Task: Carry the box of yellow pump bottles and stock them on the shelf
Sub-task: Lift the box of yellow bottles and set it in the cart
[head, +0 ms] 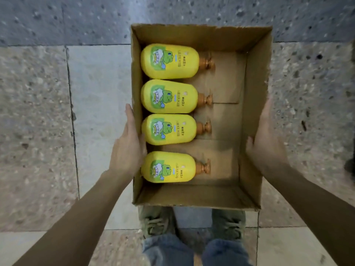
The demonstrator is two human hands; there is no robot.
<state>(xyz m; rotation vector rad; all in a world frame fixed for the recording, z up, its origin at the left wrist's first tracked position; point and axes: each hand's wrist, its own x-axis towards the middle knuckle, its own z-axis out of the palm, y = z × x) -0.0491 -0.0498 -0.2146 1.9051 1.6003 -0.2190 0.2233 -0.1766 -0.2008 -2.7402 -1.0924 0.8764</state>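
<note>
An open cardboard box [255, 104] is held level in front of me, above my feet. Several yellow pump bottles [169, 96] with green frog labels and orange pump necks lie on their sides in a column along the box's left wall, necks pointing right. My left hand [127, 144] presses flat against the outside of the left wall. Pressed against the outside of the right wall is my right hand [266, 143], its thumb over the rim. The right half of the box floor is bare cardboard.
Below the box are speckled grey stone floor tiles [38, 112] with dark seams. My two shoes [157, 221] and jeans legs show under the box's near edge. A dark object [350, 166] sits at the right frame edge. No shelf is in view.
</note>
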